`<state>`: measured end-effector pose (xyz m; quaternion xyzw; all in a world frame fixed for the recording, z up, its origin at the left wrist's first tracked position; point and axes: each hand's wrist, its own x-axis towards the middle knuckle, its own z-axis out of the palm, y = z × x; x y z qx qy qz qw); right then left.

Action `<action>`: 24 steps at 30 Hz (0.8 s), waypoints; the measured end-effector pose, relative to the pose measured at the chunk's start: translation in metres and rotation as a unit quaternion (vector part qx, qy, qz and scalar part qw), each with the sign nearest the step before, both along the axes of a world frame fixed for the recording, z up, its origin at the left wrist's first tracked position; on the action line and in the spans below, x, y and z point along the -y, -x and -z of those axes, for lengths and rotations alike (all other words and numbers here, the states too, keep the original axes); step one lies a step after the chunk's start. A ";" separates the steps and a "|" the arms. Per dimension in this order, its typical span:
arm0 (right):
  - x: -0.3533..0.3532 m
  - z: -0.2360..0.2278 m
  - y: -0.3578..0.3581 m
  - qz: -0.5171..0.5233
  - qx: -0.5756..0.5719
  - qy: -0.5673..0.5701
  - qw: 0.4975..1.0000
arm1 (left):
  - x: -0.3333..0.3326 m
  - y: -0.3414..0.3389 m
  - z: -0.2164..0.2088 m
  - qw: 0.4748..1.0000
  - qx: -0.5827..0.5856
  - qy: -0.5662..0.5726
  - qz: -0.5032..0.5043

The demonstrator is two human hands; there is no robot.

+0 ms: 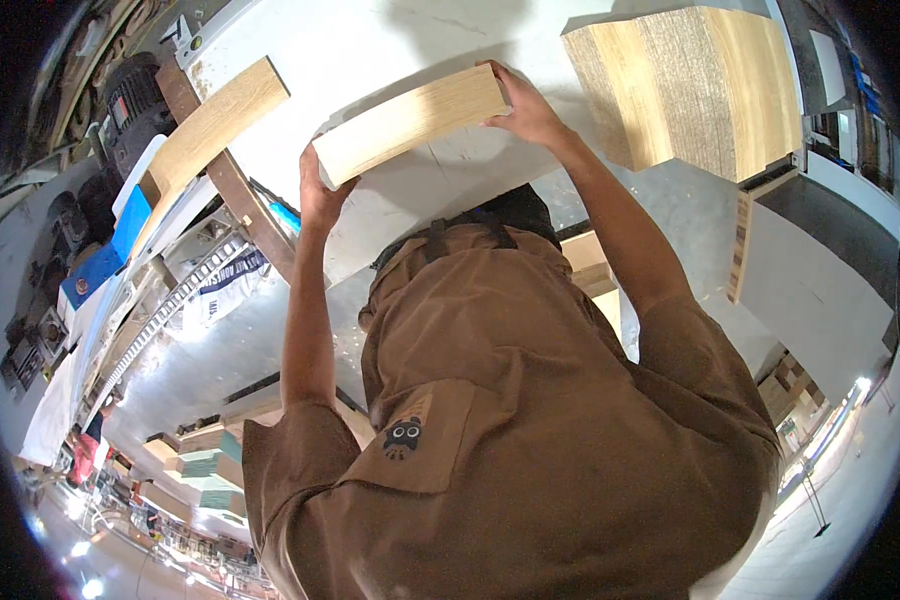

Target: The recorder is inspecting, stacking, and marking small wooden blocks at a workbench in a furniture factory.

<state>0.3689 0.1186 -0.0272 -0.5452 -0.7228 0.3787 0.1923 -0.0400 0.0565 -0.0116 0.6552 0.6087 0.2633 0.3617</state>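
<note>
Between my two hands is a pale wooden board [410, 118] with light grain, held by its short ends over a white work surface [515, 165]. My left hand [323, 190] grips the left end, thumb against the near edge. At the opposite end, my right hand [528, 112] closes round the corner, with fingers on the far side and thumb at the near side. Off to the right lies a row of similar wooden boards [685, 85], light and greyish brown, side by side. Another long wooden board [215, 125] lies to the left, apart from my left hand.
Machinery with a dark motor [135, 95] stands at the far left, beside a brown metal rail [255, 215]. A blue panel [95, 280] sits below it. Stacked wood pieces [210, 465] are on the floor at lower left. A grey-topped panel [820, 270] stands at right.
</note>
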 end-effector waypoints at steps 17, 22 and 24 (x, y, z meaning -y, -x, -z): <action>0.021 0.009 0.011 0.021 -0.053 0.013 0.998 | 0.031 -0.019 0.041 0.952 0.264 0.116 -0.100; 0.018 -0.002 0.009 0.014 -0.035 0.025 0.999 | 0.021 -0.008 0.051 0.988 0.143 0.018 -0.055; 0.017 -0.004 0.002 0.022 -0.022 0.029 0.999 | 0.012 -0.012 0.040 0.995 0.085 0.029 -0.054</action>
